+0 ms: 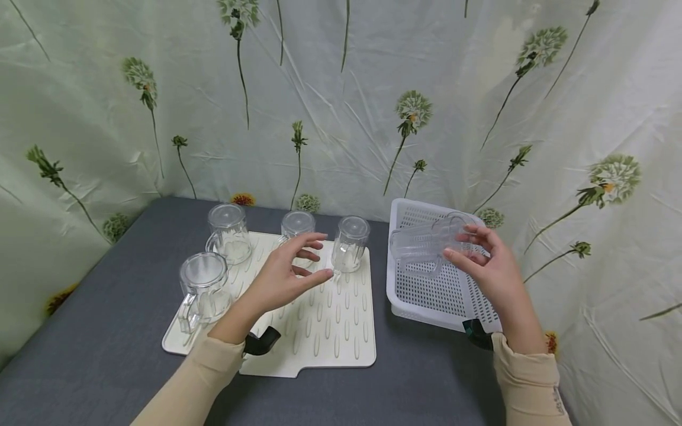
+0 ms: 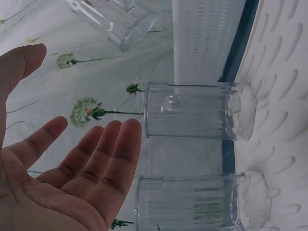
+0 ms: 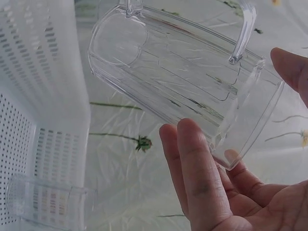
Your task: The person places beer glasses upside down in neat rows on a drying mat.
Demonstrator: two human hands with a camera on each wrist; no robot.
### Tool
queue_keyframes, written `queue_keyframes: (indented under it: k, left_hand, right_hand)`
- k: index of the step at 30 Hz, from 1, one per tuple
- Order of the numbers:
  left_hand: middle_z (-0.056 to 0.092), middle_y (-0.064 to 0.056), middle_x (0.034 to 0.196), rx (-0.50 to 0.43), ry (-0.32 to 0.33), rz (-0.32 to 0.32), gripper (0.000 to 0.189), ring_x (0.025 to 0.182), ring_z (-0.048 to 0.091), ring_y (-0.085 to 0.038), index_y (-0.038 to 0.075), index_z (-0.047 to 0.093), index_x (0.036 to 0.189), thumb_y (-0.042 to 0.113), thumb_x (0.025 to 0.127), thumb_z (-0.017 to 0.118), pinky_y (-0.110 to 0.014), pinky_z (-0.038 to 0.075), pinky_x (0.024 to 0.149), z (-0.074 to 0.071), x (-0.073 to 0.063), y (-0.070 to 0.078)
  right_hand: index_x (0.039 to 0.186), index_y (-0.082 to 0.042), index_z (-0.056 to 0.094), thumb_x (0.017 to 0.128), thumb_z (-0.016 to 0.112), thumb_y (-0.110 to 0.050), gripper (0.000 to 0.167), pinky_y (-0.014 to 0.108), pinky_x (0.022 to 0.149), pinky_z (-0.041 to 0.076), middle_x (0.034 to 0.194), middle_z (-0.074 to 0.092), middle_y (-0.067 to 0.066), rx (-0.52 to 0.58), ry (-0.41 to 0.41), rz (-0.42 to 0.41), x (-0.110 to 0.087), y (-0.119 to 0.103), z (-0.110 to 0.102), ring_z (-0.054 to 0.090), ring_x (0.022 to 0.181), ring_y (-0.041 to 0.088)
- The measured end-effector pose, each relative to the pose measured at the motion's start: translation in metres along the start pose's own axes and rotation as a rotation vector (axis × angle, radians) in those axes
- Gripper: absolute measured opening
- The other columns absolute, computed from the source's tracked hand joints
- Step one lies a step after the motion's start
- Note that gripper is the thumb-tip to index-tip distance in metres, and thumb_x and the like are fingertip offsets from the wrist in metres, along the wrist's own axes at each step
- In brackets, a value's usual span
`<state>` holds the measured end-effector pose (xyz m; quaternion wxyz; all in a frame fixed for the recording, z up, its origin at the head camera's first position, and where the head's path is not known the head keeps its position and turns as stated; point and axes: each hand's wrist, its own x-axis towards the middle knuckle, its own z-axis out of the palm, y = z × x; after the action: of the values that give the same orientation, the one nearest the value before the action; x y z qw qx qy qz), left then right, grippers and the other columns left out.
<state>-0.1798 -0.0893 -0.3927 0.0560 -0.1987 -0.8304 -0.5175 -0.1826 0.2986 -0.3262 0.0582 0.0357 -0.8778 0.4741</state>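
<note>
My right hand (image 1: 487,263) holds a clear glass mug (image 1: 415,244) tilted on its side over a white perforated basket (image 1: 396,296). Thumb and fingers grip it near the rim, as the right wrist view shows, with its base pointing away from the palm. My left hand (image 1: 290,275) hovers over a white ridged draining tray (image 1: 346,349), fingers spread and holding nothing. Around it, several clear mugs stand base up on the tray: a front left mug (image 1: 204,284), a back left mug (image 1: 229,234), a back middle mug (image 1: 298,222) partly hidden by that hand, and a right mug (image 1: 350,242).
Another clear glass piece (image 3: 53,202) lies in the basket, low in the right wrist view. Basket and tray sit side by side on a dark grey tabletop (image 1: 122,331). A pale curtain (image 1: 330,160) with dandelion prints hangs close behind and along both sides.
</note>
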Motion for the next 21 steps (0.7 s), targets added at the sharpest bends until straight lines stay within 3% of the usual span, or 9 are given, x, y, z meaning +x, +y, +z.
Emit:
queue_keyframes:
  k: [9,21]
  left_hand:
    - [0.065,-0.009,0.144,-0.070,-0.021,-0.017,0.064,0.123,0.071,-0.031,0.027,0.055,0.153,0.030,0.096,0.084,-0.045,0.064,0.093,0.003,0.006,0.002]
    - [0.064,-0.015,0.146,-0.115,-0.060,-0.015,0.062,0.124,0.071,-0.029,0.027,0.054,0.154,0.029,0.098,0.081,-0.049,0.063,0.096,0.010,0.013,0.003]
  right_hand:
    - [0.155,-0.016,0.045,0.100,0.079,-0.025,0.065,0.012,0.088,0.059,0.140,0.059,-0.002,0.130,-0.026,-0.028,-0.013,-0.009,0.010,0.073,0.104,-0.002]
    - [0.156,-0.011,0.043,0.101,0.076,-0.014,0.064,0.016,0.090,0.061,0.140,0.056,0.005,0.240,-0.090,-0.064,-0.024,-0.017,0.028,0.074,0.111,0.001]
